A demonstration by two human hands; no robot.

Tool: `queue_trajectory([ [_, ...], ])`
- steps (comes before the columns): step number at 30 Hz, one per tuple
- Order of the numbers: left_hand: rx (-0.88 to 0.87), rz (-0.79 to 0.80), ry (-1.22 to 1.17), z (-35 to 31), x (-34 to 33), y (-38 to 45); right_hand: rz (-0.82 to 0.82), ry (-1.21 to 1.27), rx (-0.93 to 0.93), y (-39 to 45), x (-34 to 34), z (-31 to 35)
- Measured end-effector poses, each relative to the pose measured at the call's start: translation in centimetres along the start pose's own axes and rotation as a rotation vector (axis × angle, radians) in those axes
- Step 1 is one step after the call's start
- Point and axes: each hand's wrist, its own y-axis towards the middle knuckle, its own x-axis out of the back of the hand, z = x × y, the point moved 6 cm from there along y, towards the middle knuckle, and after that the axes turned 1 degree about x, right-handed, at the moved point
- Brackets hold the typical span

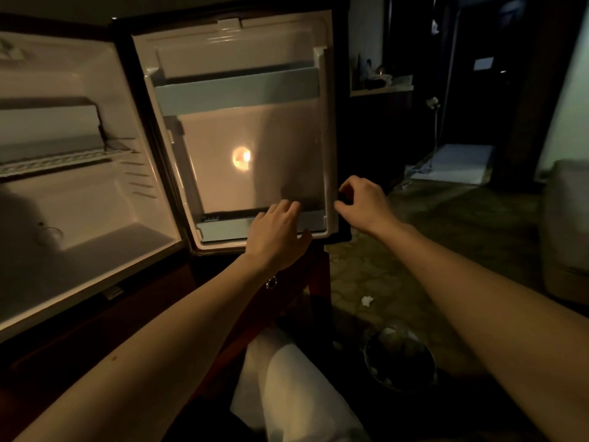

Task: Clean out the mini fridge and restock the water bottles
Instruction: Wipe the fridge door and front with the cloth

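The mini fridge (pixel 79 199) stands open on a dark red wooden stand, its white inside bare apart from a wire shelf (pixel 57 161). Its door (pixel 242 138) is swung wide to the right, with an upper rail (pixel 236 94) and a lower rail (pixel 223 228). My left hand (pixel 277 234) lies flat over the lower rail, fingers spread, holding nothing. My right hand (pixel 360 202) curls around the door's outer edge near its bottom corner. No water bottles are in view.
A round waste bin (pixel 400 362) with crumpled rubbish sits on the floor at lower right, and a scrap of paper (pixel 366 300) lies on the patterned floor. My white-trousered knee (pixel 293 387) is below. A pale container (pixel 567 228) stands at far right.
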Motion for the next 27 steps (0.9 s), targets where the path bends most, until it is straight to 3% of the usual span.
queue_trajectory([
  [7,-0.053,0.008,-0.017,-1.1,-0.6,0.8,0.118,0.166,-0.270,1.8,-2.5,-3.9],
  [16,0.031,0.018,0.079,1.7,-0.1,0.6,0.222,0.362,-0.242,4.4,-4.1,-3.8],
  [24,0.033,0.009,0.093,0.9,2.5,0.6,0.193,0.294,-0.195,1.6,-3.0,-2.6],
  [27,0.007,-0.007,0.073,0.0,4.3,-0.7,0.071,0.298,-0.156,-0.5,-2.3,-1.4],
])
